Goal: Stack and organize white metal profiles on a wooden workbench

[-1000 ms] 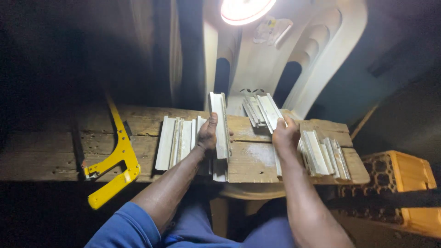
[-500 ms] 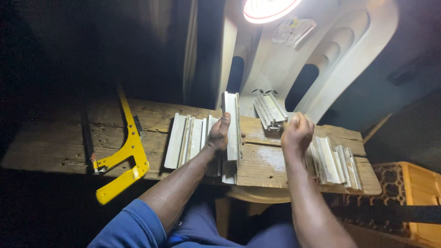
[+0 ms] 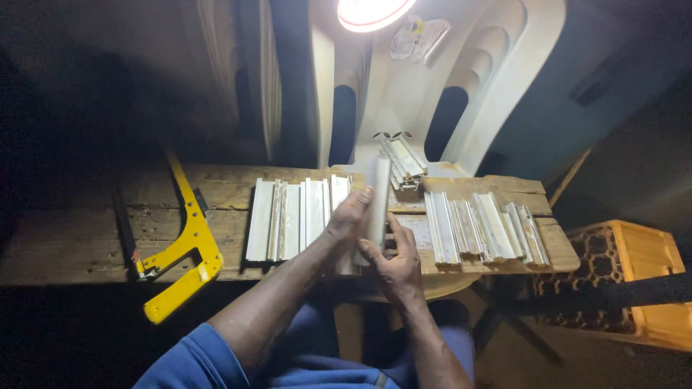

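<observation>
My left hand (image 3: 349,216) grips a long white profile strip (image 3: 377,191) by its left edge, over the middle of a worn wooden bench (image 3: 86,238). The strip stands on edge, pointing away from me. My right hand (image 3: 395,265) is just below, its thumb and fingers closed around the strip's near end. A row of similar white strips (image 3: 288,220) lies flat left of my hands. Another row (image 3: 483,230) lies to the right. A small bundle of strips (image 3: 402,160) rests at the bench's far edge.
A yellow hacksaw (image 3: 184,248) lies on the bench's left part. A white plastic chair (image 3: 497,86) stands behind the bench under a bright lamp (image 3: 371,11). An orange crate (image 3: 641,281) sits low on the right. The surroundings are dark.
My right hand has come from beside the right row to the middle and closed on the strip's near end. My left hand has tilted the strip up on edge.
</observation>
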